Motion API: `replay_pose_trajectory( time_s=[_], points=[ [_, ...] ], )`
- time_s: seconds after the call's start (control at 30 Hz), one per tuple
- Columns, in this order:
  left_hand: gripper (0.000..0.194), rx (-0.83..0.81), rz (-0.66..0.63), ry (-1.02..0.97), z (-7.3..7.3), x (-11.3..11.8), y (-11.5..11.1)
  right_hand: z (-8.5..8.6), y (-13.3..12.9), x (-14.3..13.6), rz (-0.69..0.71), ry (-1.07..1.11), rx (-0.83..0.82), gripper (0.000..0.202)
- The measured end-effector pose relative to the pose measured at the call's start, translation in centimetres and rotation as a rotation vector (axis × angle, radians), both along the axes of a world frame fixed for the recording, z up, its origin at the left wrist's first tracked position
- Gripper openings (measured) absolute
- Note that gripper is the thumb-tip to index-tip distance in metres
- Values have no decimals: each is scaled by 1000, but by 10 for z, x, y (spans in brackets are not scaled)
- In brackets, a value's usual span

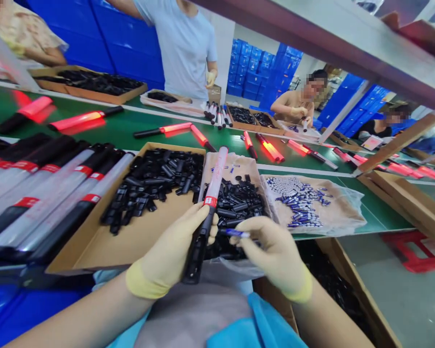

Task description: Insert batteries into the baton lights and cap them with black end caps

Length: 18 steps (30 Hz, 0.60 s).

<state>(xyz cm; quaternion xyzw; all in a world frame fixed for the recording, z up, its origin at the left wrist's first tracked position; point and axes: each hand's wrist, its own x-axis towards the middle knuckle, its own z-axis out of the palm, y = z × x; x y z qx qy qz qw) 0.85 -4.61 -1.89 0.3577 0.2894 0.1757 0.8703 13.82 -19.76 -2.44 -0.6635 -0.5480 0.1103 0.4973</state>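
Note:
My left hand [172,246], in a pale yellow glove, is wrapped round the black handle of a light baton [216,176]. The baton slants upright, its clear unlit tube at the top, a red band in the middle and the handle end toward me. My right hand [271,249], gloved alike, pinches a blue-and-silver battery [235,233] between thumb and fingers, just right of the handle and apart from it. Beneath both hands lies a lined box of black plastic parts [235,200]. On its right stands a lined tray [340,212] holding many blue-and-silver batteries.
Left of my hands is a cardboard tray [94,249] of small black parts, then a stack of unlit batons [58,193]. Lit red batons [270,147] lie on the green conveyor belt [130,140]. A shelf beam [311,43] crosses overhead. Co-workers are across the belt; a red stool [413,251] stands right.

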Motion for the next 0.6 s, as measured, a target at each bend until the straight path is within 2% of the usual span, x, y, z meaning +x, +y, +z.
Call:
replay_pose_trajectory(
  time_s=[0.07, 0.13, 0.23, 0.4, 0.6],
  points=[
    [26, 18, 25, -13, -2, 2, -4, 1, 12, -26, 118, -208, 173, 13],
    [23, 45, 69, -26, -3, 2, -6, 0, 24, -38, 164, -446, 228, 13],
    [20, 32, 117, -24, -2, -2, -7, -4, 35, -41, 113, -629, 251, 14],
    [20, -34, 134, -5, 5, -9, -7, -10, 38, -46, 46, -619, 305, 12],
    [20, -96, 123, 16, 9, -12, -2, -6, 40, -49, 98, -638, 252, 15]
  ],
)
